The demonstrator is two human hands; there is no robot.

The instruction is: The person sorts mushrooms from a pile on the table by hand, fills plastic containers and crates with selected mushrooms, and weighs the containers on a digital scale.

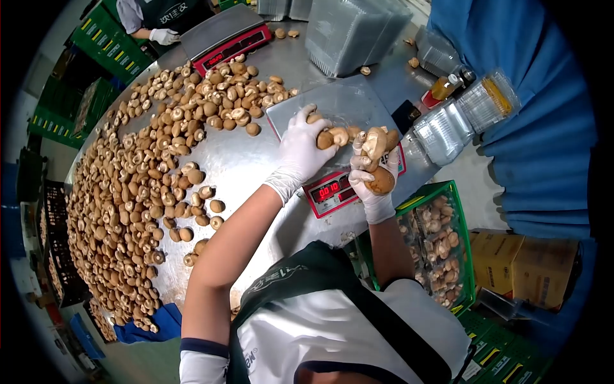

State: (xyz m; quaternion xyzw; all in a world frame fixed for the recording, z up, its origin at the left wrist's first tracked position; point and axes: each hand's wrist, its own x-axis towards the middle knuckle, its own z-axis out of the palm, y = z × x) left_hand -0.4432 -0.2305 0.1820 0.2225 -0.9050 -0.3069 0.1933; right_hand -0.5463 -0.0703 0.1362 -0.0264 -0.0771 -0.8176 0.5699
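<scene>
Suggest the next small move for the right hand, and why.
I'd probably lower the mushrooms in the right hand onto the scale: that hand grips several by the scale's near side, the left hand is at other mushrooms over the platform, and the lit display appears to read only 0.010.

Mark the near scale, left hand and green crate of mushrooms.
Near scale (328,191): head view, lit display.
Left hand (302,148): head view, back of the hand.
Green crate (465,246): head view, right-side rim.
</scene>
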